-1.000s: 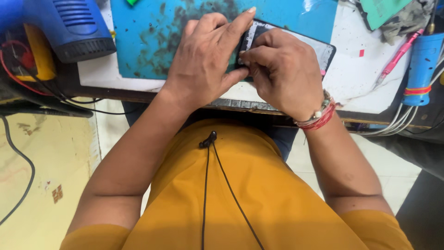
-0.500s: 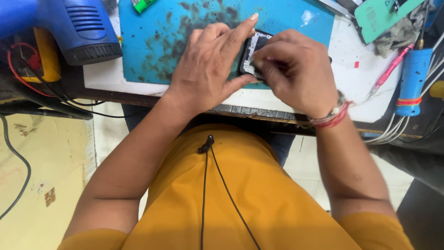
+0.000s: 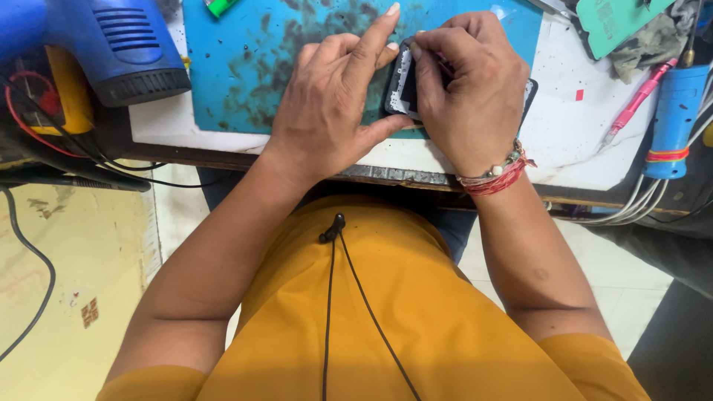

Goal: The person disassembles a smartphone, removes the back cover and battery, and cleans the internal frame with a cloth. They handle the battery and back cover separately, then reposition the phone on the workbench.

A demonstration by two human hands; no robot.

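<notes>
A dark opened phone (image 3: pixel 401 87) lies on the stained blue work mat (image 3: pixel 245 67) at the front of the bench. My left hand (image 3: pixel 334 104) rests on the mat and steadies the phone's left edge with thumb and fingers, index finger stretched out. My right hand (image 3: pixel 471 85), with a beaded bracelet and red thread at the wrist, curls over the phone and presses its fingertips into the upper left part. Most of the phone is hidden under both hands. Whether the right hand pinches a small tool cannot be told.
A blue heat gun (image 3: pixel 96 44) lies at the left with red and black wires (image 3: pixel 37 119) beside it. A pink pen-like tool (image 3: pixel 631 104), a blue cylindrical tool (image 3: pixel 672 119) and a green phone cover (image 3: pixel 616 22) lie to the right. White bench top (image 3: pixel 572 141) shows around the mat.
The view has shifted slightly; both hands stay on the phone. My right hand's fingers have moved up to the phone's top left corner, and my left index finger has straightened.
</notes>
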